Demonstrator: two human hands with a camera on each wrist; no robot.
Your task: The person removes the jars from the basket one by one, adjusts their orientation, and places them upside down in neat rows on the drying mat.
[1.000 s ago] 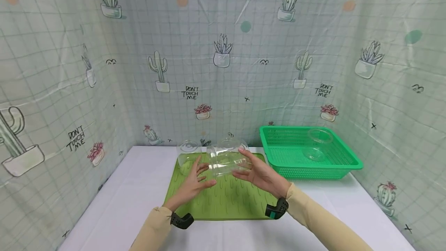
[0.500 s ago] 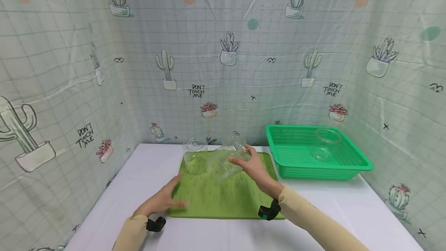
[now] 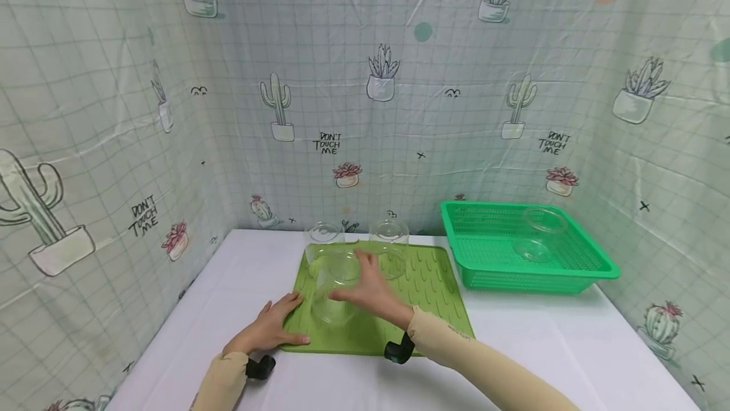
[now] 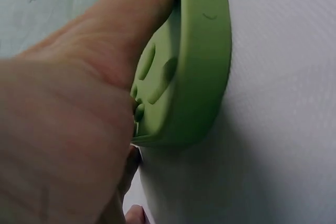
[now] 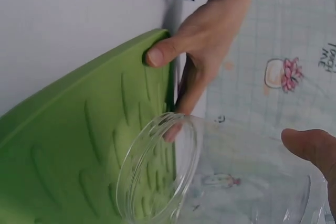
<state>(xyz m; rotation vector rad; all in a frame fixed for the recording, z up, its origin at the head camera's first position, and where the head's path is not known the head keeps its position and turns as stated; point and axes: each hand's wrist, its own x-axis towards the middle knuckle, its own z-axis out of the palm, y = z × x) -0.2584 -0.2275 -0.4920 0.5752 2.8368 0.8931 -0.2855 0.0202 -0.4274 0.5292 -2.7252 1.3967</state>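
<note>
My right hand (image 3: 373, 290) grips a clear plastic jar (image 3: 329, 306) by its upper part, fingers on the far side and thumb on the near side. The jar is mouth down over the left front of the green ridged mat (image 3: 422, 316); whether its rim (image 5: 157, 169) touches the mat I cannot tell. At the mat's left front corner rests my left hand (image 3: 267, 330), fingers spread along the edge and thumb on the surface. Two more clear jars, a left one (image 3: 322, 240) and a right one (image 3: 390, 249), stand bottom up at the mat's back.
A green plastic basket (image 3: 530, 279) stands at the back right, with another clear jar (image 3: 542, 233) inside. White cloth (image 3: 228, 284) covers the table. A cactus-print curtain (image 3: 422, 101) encloses the back and sides.
The right hand has turned the jar from lying sideways to mouth down and brought it left and nearer. My left hand has left the jar's side and come down onto the mat's corner.
</note>
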